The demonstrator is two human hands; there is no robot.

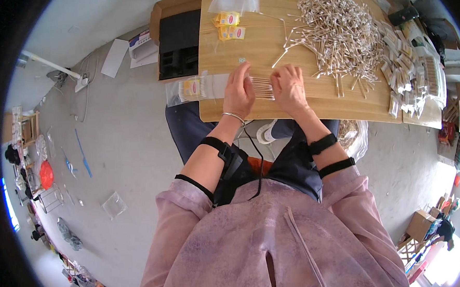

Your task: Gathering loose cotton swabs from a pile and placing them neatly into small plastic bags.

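Note:
A flat row of cotton swabs [262, 88] lies side by side between my two hands near the table's front edge. My left hand [239, 92] closes on the left ends of the row, and my right hand [289, 91] on the right ends; the fingers hide the swab tips. Just left of my left hand is a clear plastic bag [173, 94] with swabs and a yellow card [191, 88] in it. A big loose heap of cotton swabs [338, 34] covers the table beyond my right hand, with a few stray ones at its near side.
Small yellow cards [228, 20] and clear plastic bags [235, 2] lie at the table's far left. Filled swab packs [411, 77] pile up at the right edge. A black-lined open box [180, 42] stands left of the wooden table [290, 109].

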